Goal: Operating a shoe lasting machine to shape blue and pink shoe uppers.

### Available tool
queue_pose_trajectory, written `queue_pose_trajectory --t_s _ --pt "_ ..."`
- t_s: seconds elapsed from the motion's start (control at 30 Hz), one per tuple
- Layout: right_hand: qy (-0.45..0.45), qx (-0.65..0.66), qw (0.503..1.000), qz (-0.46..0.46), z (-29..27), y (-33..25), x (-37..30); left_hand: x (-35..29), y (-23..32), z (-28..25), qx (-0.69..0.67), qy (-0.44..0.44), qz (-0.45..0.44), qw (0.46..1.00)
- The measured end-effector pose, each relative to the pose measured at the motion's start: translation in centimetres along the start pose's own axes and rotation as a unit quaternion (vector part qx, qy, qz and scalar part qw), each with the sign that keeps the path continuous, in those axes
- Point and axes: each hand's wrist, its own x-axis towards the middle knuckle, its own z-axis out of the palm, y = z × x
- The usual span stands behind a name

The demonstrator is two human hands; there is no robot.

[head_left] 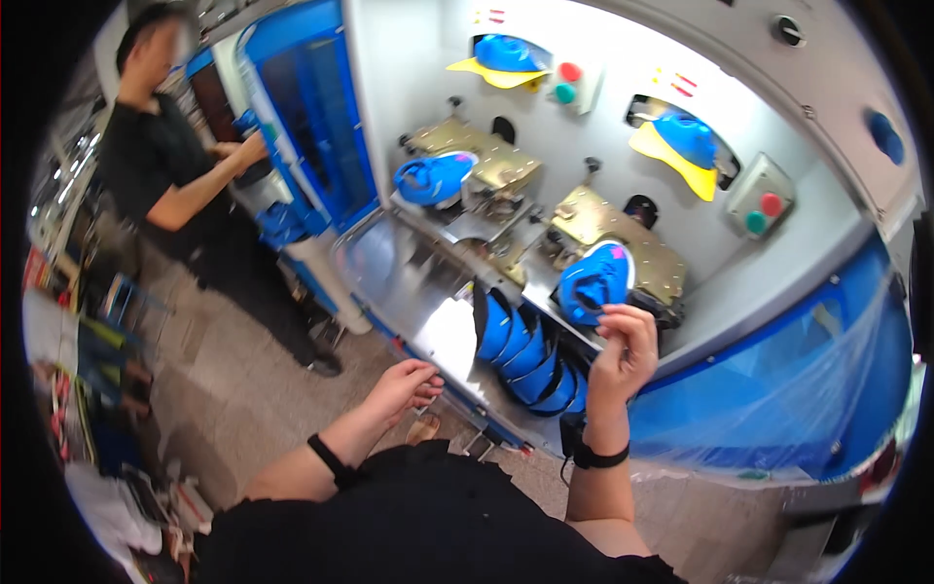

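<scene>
At the right-hand station, my right hand [628, 355] has its fingers bent toward the thumb at the lower edge of a blue piece [592, 282] shaped like a shoe upper. Whether it grips that edge I cannot make out. This piece has a dark opening and a pink mark, and sits at a brass-coloured plate [623, 234]. My left hand [404, 389] hangs before the machine's front edge, fingers loosely curled and apart, nothing seen in it. A similar blue piece [433, 178] is on the left-hand station. Several blue pieces [530, 355] lie nested in a row on the metal tray between my hands.
Two blue-and-yellow pieces [501, 60] [678, 151] hang in openings of the back wall. Beside them are button boxes [574, 83] [764, 206] with red and green buttons. A blue door [302, 107] bounds the left. Further left stands a co-worker [185, 175] in dark clothes.
</scene>
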Motion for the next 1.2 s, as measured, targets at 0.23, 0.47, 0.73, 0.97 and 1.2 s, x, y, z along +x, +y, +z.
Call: queue_pose_trajectory --t_s 0.23,0.47,0.73,0.97,1.2 --pt "-0.053 -0.022 0.997 0.043 -3.9 -1.6 -5.6 1.3 -1.1 2.5 0.058 -0.002 -0.044 0.997" --pt "-0.13 -0.042 0.989 0.063 -3.5 -1.6 -8.9 4.9 -1.0 3.0 0.109 -0.03 -0.046 0.992" --pt "-0.204 -0.023 0.976 0.078 6.5 -1.3 -10.4 9.9 2.0 -4.0 0.129 -0.046 -0.02 0.99" --pt "-0.274 -0.069 0.959 0.026 20.7 -1.7 -6.7 15.7 7.3 -13.3 0.178 -0.058 -0.019 0.982" --pt "-0.282 -0.238 0.929 -0.016 35.1 3.1 -0.3 18.8 13.3 -17.8 0.105 -0.123 -0.024 0.987"
